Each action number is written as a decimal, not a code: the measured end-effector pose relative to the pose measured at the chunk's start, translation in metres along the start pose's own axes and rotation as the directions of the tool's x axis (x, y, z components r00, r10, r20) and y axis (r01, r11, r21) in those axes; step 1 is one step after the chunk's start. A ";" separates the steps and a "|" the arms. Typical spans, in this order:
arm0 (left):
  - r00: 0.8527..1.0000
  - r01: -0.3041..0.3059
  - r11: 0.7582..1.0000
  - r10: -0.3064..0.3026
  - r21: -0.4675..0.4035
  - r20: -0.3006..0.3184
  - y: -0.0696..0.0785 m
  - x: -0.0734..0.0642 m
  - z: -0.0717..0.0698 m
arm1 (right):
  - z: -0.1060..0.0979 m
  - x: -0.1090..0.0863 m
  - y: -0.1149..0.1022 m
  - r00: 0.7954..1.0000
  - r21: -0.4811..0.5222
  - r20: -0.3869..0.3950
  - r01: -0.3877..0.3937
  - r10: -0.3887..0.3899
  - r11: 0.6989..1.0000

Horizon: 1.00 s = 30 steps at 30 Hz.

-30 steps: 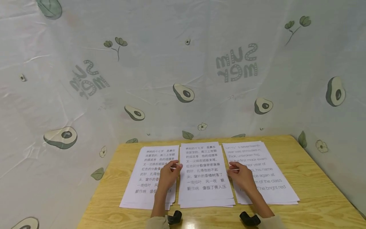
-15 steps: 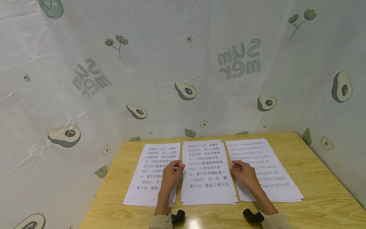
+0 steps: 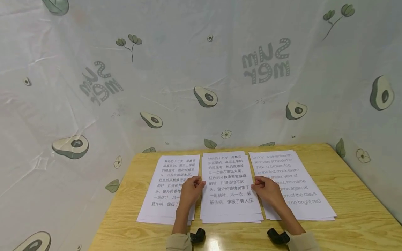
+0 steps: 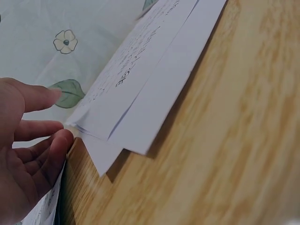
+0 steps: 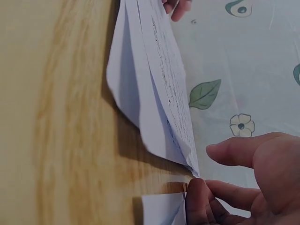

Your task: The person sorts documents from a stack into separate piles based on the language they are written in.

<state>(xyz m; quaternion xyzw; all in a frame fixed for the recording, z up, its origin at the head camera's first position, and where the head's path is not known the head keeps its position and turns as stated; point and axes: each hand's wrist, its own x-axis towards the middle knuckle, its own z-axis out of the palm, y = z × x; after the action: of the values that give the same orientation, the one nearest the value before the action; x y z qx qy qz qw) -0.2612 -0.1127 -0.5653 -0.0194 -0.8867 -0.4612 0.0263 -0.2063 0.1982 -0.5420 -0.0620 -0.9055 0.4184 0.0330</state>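
Note:
Three stacks of printed white paper lie side by side on a wooden table. My left hand [image 3: 190, 191] is at the left edge of the middle stack [image 3: 229, 188], and my right hand [image 3: 269, 191] is at its right edge. In the left wrist view, the fingers [image 4: 61, 145] meet the paper edge, while the thumb stays apart. Likewise, the right wrist view has fingertips [image 5: 196, 190] against a stack corner with the thumb lifted away. Sheets in the middle stack are slightly offset. Each forearm partly covers an outer stack.
The left stack [image 3: 154, 205] bears Chinese text, and the right stack [image 3: 311, 209] English. Behind the table [image 3: 355, 195] hangs an avocado-print cloth [image 3: 176, 69]. A black curved piece [image 3: 198, 236] is near the left wrist, with another black piece [image 3: 278, 236] near the right.
The head view has shifted a little, so the stacks appear slightly farther right and higher. Both hands stay beside the middle stack, the right one a touch closer to it.

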 end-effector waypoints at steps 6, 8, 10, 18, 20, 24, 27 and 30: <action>0.999 -0.037 0.998 0.036 0.058 0.013 0.003 0.000 0.000 | 0.002 0.002 -0.002 1.000 -0.026 0.004 -0.003 0.004 1.000; 0.999 -0.041 0.997 0.040 0.063 0.021 0.004 0.000 0.000 | 0.002 0.003 -0.003 1.000 -0.029 0.008 -0.004 0.004 1.000; 0.998 -0.051 0.996 0.049 0.069 0.024 0.004 0.000 0.000 | 0.002 0.002 -0.004 1.000 -0.032 0.009 -0.001 0.001 0.999; 0.999 -0.024 0.998 0.022 0.059 0.036 0.002 0.000 0.002 | 0.003 0.000 -0.006 1.000 -0.046 0.007 0.011 -0.011 0.999; 0.999 -0.023 0.998 0.021 0.058 0.036 0.002 0.000 0.002 | 0.003 0.000 -0.005 1.000 -0.047 0.007 0.011 -0.011 0.999; 0.999 -0.016 0.998 0.013 0.060 0.037 0.002 0.000 0.003 | 0.004 0.000 -0.005 1.000 -0.049 0.005 0.015 -0.015 0.999; 0.999 -0.022 0.997 0.019 0.070 0.040 0.002 0.001 0.003 | 0.005 0.000 -0.005 1.000 -0.053 0.002 0.024 -0.023 0.998; 0.999 -0.022 0.997 0.020 0.068 0.039 0.003 0.001 0.002 | 0.005 0.000 -0.005 0.999 -0.055 -0.003 0.034 -0.034 0.998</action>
<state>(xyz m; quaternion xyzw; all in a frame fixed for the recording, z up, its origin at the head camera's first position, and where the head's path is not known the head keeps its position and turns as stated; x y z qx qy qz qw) -0.2623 -0.1093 -0.5645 -0.0366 -0.9021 -0.4297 0.0148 -0.2075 0.1913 -0.5409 -0.0485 -0.9175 0.3928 0.0404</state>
